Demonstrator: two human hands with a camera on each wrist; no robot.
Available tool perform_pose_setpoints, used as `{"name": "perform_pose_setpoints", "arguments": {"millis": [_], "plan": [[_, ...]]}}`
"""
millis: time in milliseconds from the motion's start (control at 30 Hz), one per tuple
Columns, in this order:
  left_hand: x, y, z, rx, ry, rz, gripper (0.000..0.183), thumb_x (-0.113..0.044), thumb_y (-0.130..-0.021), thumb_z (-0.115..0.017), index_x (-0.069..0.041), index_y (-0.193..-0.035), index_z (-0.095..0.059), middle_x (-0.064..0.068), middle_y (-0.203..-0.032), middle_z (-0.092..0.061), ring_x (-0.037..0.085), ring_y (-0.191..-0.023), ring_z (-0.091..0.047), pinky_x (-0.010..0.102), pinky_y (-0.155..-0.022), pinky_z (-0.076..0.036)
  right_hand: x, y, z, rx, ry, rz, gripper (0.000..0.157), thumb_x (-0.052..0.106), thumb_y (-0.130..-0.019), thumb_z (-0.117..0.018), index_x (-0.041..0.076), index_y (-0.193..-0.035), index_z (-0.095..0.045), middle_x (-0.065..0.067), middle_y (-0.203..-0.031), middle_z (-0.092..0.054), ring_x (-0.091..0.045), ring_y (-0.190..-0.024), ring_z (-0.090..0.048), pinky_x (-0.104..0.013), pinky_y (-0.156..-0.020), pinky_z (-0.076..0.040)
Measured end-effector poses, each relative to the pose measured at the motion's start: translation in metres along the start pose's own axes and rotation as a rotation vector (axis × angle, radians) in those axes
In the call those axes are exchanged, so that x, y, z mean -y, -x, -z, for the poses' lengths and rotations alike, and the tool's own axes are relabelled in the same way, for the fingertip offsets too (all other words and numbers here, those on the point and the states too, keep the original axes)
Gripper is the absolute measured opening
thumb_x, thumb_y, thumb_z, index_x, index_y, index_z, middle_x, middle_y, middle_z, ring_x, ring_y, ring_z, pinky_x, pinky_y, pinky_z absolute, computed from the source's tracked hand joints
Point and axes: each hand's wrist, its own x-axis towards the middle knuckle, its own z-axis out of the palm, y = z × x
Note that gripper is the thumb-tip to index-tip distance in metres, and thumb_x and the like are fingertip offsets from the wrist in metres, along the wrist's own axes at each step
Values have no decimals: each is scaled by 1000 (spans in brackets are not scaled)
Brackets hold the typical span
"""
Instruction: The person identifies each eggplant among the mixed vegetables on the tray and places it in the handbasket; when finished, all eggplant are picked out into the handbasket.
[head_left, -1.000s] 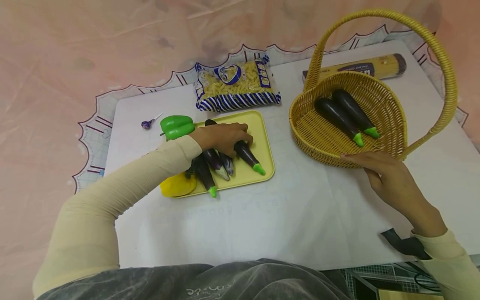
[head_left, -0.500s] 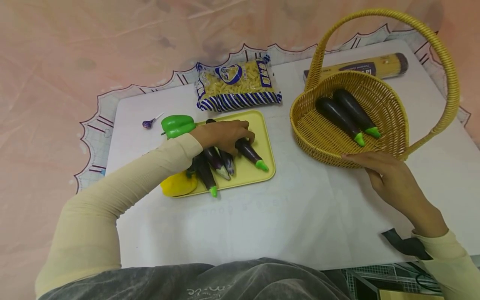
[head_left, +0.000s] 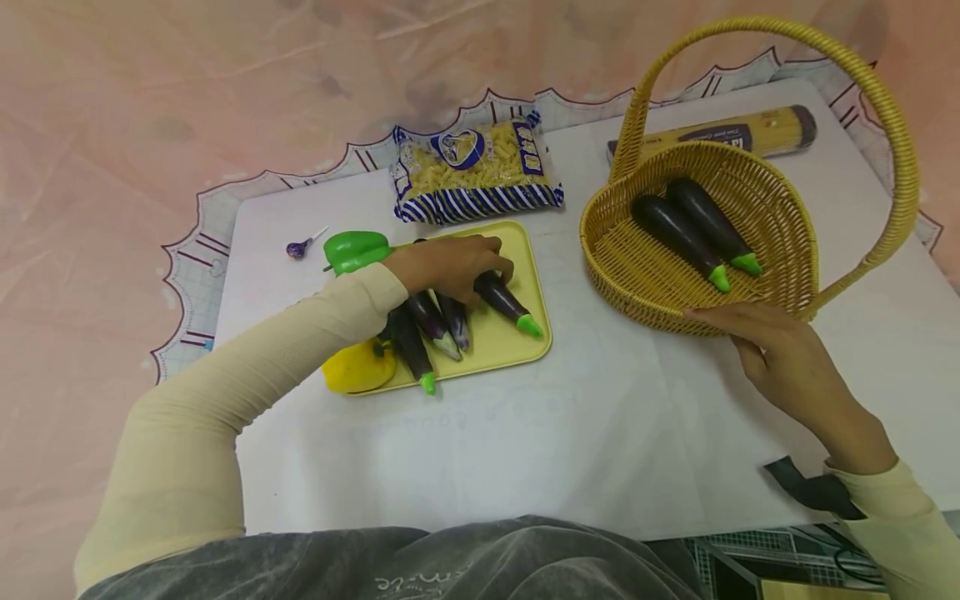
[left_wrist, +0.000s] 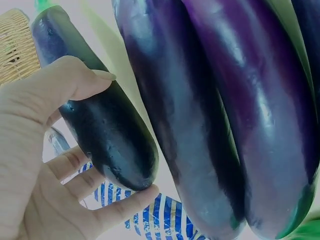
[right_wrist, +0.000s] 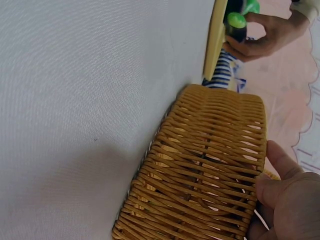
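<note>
My left hand (head_left: 453, 267) grips a dark eggplant (head_left: 504, 302) with a bright green stem end over the right half of the yellow tray (head_left: 534, 283). In the left wrist view the thumb lies across this eggplant (left_wrist: 112, 130) and the fingers curl beneath it. Beside it on the tray lie several more eggplants (head_left: 408, 346), partly hidden under the hand and sleeve. My right hand (head_left: 787, 358) holds the near rim of the wicker basket (head_left: 622, 304), thumb outside the wall in the right wrist view. Two eggplants (head_left: 675, 237) lie side by side in the basket.
A green bell pepper (head_left: 356, 250) and a yellow pepper (head_left: 358, 368) sit at the tray's left end. Behind it lies a bag of pasta (head_left: 472, 171), and a lollipop (head_left: 298, 248) is at the left. A spaghetti pack (head_left: 772, 133) lies behind the basket, whose tall handle (head_left: 896, 167) arches up.
The eggplant in my left hand has shifted slightly to the right and away from its neighbours. My right hand stays at the basket rim.
</note>
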Motion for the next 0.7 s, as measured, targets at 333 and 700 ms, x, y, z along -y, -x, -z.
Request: {"name": "perform_pose_setpoints", "arguments": {"millis": [333,700], "plan": [[-1,1,5,-26,7,8,44,-18,-82,-78,-20,-123,-62,11,-117,-53,24,-100,-50,39,-88,-46,-1,0,-1,-17,-7,18,55,-24,-72,-70,11,-114,-74,-13,-107,-72,-34,-101,-64,-10,-98,-33],[-3,-1,14,-62,5,-21,45,-15,-80,-77,-20,-122,-62,10,-116,-53,24,-99,-51,37,-88,-46,0,-1,-1,-5,2,18,58,-25,-72,-69,12,-117,-73,-14,-108,-72,-33,-100,-64,-25,-94,-44]]}}
